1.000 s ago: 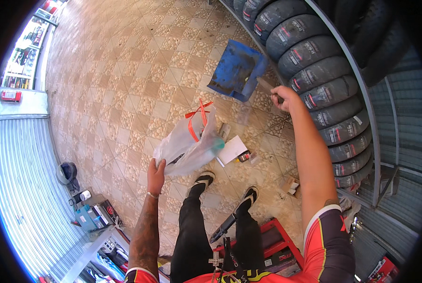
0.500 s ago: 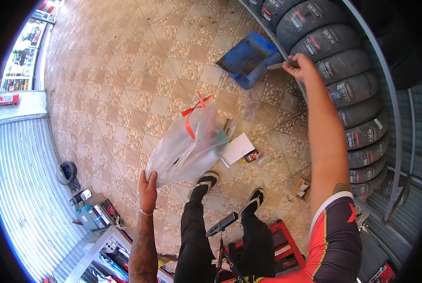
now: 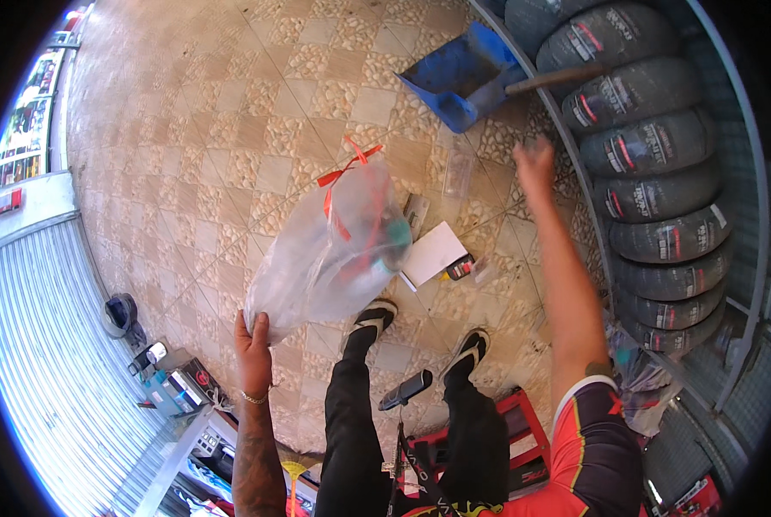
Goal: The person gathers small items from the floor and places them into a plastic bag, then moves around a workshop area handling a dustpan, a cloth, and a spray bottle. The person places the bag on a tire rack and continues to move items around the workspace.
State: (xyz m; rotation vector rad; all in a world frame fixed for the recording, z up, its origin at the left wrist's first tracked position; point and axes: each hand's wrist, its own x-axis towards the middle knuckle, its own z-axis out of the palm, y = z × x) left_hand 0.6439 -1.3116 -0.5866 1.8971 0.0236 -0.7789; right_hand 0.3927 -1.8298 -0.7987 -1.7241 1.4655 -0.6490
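Observation:
My left hand pinches the near end of a clear plastic bag with a red drawstring. Something teal shows through the bag's right side, but its kind cannot be made out. My right hand, smeared by motion, is over the floor beside the tire rack and apart from the dustpan. The blue dustpan lies beyond it, its wooden handle reaching across toward the tires.
Black tires fill a metal rack on the right. Near my feet lie a white box, a small dark bottle and a clear plastic package. A red stand is beneath me. A roller shutter lines the left.
My right hand has let go of the dustpan's handle and come back toward me. The bag in my left hand has shifted slightly left in view.

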